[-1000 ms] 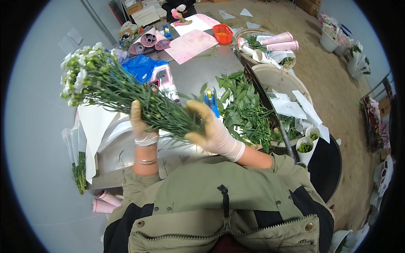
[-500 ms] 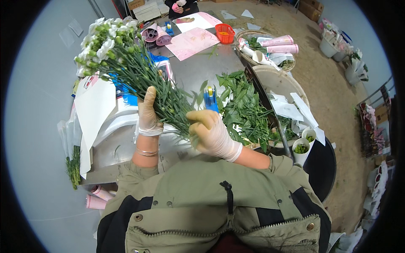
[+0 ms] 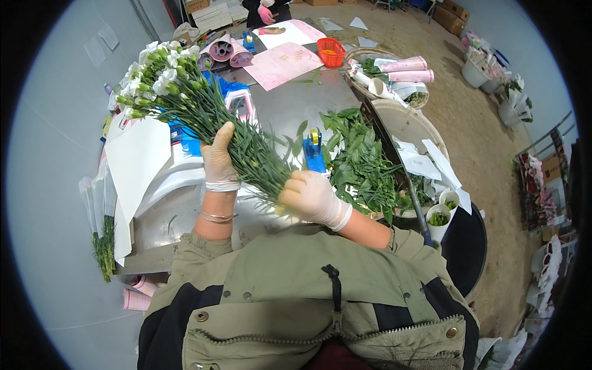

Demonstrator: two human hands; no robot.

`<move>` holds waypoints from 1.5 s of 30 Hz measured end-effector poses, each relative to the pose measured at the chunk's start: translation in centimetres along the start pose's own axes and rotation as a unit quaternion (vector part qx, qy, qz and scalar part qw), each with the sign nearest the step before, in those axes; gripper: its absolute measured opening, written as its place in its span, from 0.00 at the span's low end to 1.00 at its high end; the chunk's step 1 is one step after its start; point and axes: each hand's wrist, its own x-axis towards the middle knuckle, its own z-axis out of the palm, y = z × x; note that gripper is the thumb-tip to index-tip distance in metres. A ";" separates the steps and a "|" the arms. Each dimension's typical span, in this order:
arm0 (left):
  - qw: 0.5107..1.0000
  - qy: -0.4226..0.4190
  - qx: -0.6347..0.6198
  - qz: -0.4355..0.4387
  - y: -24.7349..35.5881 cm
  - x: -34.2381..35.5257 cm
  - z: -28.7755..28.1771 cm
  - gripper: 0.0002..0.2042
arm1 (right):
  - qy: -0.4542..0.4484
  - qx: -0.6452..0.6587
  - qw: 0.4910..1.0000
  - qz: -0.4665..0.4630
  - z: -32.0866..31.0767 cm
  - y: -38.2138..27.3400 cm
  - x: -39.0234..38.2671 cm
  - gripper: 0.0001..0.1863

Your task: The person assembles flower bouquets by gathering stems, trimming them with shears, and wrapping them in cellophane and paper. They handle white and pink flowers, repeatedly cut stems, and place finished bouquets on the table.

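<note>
A large bunch of white carnations (image 3: 203,98) slants across the table, its blooms and buds up at the far left. My gloved left hand (image 3: 219,161) is wrapped round the leafy stems at mid-length, thumb pointing up. At the lower stem ends my gloved right hand (image 3: 313,196) is closed round the stems, with its fingers curled in; the tips under it are hidden. Just beyond that hand stands a blue tape dispenser (image 3: 315,157) with a yellow roll. Stripped green leaves (image 3: 361,163) are heaped on the table to its right.
Pink paper sheets (image 3: 283,65) and a red plastic basket (image 3: 330,53) lie at the table's far side. White wrapping paper (image 3: 137,151) covers the left. Beyond the right edge are baskets (image 3: 404,114) and paper-wrapped bundles. Another person's pink-gloved hand (image 3: 266,13) shows at the far edge.
My right hand has shifted slightly right and down along the stems, its fingers curling tighter. The bunch stays in my left hand. The whole view has shifted a little.
</note>
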 end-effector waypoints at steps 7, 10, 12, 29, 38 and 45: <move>1.000 0.013 0.012 0.005 0.1 1.1 -0.7 0.16 | -0.002 0.079 0.996 0.030 -0.5 0.2 -0.5 0.13; 1.000 0.020 0.003 0.014 -1.0 1.5 -1.1 0.16 | -0.002 0.092 0.995 0.035 -1.3 0.1 -1.1 0.12; 0.999 0.013 0.012 0.026 -1.3 2.2 -2.0 0.17 | -0.030 0.093 0.994 0.046 -2.2 -0.1 -2.1 0.12; 0.991 0.097 -0.064 0.065 4.9 6.4 -8.0 0.13 | 0.004 -0.364 0.819 0.443 -20.3 17.5 -13.7 0.37; 0.986 0.147 -0.050 0.065 3.2 2.4 -3.0 0.12 | -0.083 0.182 0.968 0.151 -3.8 3.0 0.8 0.42; 0.988 0.132 -0.054 0.053 3.2 1.3 -2.7 0.11 | -0.108 0.064 0.986 0.112 -2.2 2.9 -0.1 0.10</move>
